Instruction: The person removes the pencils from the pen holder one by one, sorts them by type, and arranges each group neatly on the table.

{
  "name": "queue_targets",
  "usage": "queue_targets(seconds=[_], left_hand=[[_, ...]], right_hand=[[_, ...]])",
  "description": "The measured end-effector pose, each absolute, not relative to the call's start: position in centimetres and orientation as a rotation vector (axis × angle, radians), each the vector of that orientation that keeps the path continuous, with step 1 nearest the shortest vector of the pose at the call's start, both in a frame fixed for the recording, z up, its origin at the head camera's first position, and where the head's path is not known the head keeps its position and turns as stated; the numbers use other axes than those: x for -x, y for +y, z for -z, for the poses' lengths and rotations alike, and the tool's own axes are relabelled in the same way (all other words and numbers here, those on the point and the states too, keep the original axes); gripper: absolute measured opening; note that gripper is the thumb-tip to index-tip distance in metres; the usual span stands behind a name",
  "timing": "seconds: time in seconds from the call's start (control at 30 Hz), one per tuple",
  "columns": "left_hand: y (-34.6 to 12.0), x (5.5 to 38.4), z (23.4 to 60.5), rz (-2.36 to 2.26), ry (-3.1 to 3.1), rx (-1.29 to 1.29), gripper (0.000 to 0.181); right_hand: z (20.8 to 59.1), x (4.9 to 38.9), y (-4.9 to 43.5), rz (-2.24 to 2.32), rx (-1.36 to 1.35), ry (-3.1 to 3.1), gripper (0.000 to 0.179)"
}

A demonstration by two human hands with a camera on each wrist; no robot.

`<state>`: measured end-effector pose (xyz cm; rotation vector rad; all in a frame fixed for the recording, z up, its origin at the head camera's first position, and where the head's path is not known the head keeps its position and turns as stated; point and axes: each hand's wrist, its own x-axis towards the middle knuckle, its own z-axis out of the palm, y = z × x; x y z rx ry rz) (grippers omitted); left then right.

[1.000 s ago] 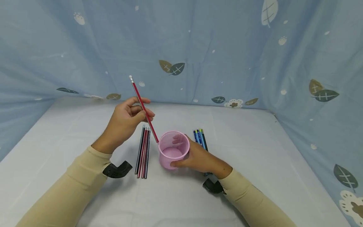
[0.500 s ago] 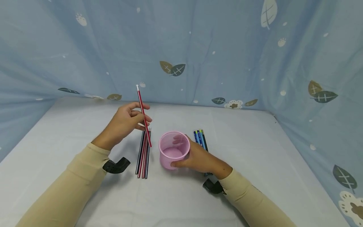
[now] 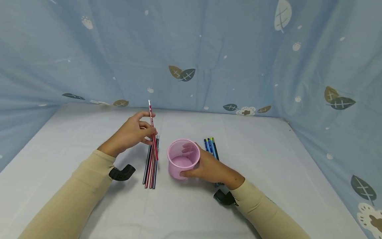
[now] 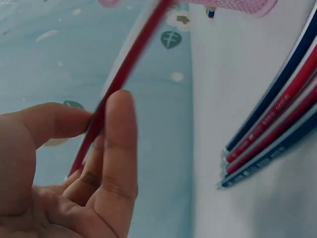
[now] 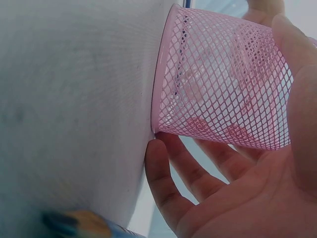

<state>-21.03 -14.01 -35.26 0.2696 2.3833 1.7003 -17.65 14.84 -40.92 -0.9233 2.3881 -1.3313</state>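
My left hand (image 3: 131,134) pinches a red pencil (image 3: 151,116) between thumb and fingers, its silver end up and its lower end slanting down over the row of pencils. The left wrist view shows the red pencil (image 4: 130,62) across the fingertips, slightly blurred. My right hand (image 3: 210,167) grips a pink mesh pencil cup (image 3: 172,168) around its right side, thumb in front and fingers behind. The cup stands upright on the table with nothing inside it. Seen from the right wrist, the fingers curve round the mesh wall (image 5: 223,84), close to the cup's base.
Red and dark blue pencils (image 3: 148,174) lie side by side left of the cup. Several blue and dark pencils (image 3: 210,146) lie to its right, partly hidden under the right hand. A blue patterned curtain (image 3: 209,59) hangs behind the white table (image 3: 185,212).
My left hand has drawn the red pencil away from the cup's rim, leftward and lower, and turned it more upright, over the pencil row. The right hand and cup stay put.
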Motion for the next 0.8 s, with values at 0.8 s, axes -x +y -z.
queue_targets(seconds=[0.8], left_hand=[[-15.5, 21.5, 36.4, -1.450, 2.435, -0.226, 0.100]], right_hand=[[40.8, 17.5, 14.8, 1.341, 0.933, 2.364, 0.087]])
